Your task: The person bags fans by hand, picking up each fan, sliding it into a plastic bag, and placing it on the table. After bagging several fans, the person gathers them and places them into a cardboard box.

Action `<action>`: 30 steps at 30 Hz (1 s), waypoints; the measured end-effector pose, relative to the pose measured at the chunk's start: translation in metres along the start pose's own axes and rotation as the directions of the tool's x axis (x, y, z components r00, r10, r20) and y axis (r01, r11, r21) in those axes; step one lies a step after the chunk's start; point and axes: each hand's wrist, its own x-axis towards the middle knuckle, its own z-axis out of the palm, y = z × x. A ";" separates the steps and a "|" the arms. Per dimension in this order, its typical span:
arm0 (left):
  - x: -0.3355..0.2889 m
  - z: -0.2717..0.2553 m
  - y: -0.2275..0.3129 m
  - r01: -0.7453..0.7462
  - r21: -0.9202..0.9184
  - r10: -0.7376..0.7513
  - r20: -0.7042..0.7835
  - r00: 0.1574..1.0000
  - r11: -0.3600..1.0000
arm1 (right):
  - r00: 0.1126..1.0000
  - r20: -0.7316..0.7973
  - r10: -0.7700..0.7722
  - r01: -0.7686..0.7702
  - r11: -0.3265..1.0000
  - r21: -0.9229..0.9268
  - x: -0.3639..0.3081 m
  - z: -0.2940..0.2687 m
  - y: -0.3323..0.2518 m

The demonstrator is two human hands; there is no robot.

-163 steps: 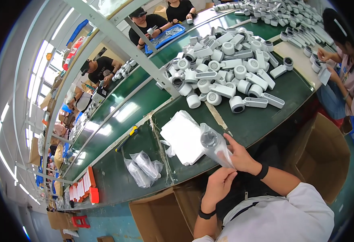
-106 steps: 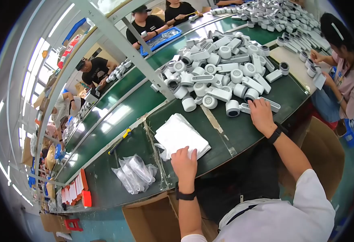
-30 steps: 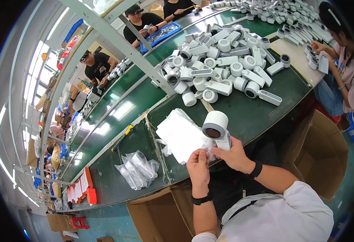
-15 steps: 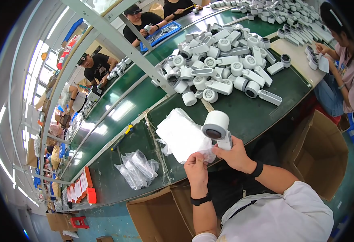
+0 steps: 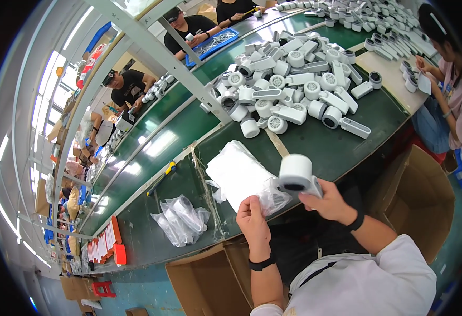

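In my right hand [image 5: 332, 204] is a white handheld fan [image 5: 297, 167], gripped by its handle with the round head up and its dark end facing me. My left hand [image 5: 254, 220] is closed, its fingers pinching the edge of a clear plastic bag [image 5: 276, 200]. That bag lies at the near right corner of a stack of white plastic bags [image 5: 236, 171] on the green table. The fan is outside the bag, just to its right. Left of the stack lie several fans in clear bags [image 5: 182, 218].
A large pile of white fans [image 5: 289, 100] covers the table's far side. A yellow-and-black screwdriver [image 5: 162, 177] lies at the left. Cardboard boxes [image 5: 418, 203] stand below the table edge. A metal frame post [image 5: 173, 66] rises ahead. Co-workers sit across and at the right.
My right hand has moved right with the fan, away from my left hand. My left hand still pinches the bag, which now shows more spread out.
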 end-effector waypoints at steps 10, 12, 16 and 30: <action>-0.001 0.007 0.012 -0.002 0.241 -0.069 0.285 0.956 0.970 | 0.771 0.449 0.451 -0.076 0.766 -0.639 -0.002 -0.032 -0.060; 0.002 0.000 0.012 -0.070 0.258 -0.024 0.344 0.939 0.964 | 0.720 0.504 0.477 -0.104 0.792 -0.601 0.008 -0.035 -0.048; -0.001 -0.008 0.023 -0.174 0.237 0.046 0.463 0.885 0.956 | 0.692 0.478 0.541 -0.271 0.809 -0.522 0.011 -0.028 -0.040; -0.035 0.021 0.007 -0.716 0.470 0.273 0.701 0.658 0.517 | 0.934 0.165 0.316 -0.337 0.933 0.123 -0.002 0.003 0.004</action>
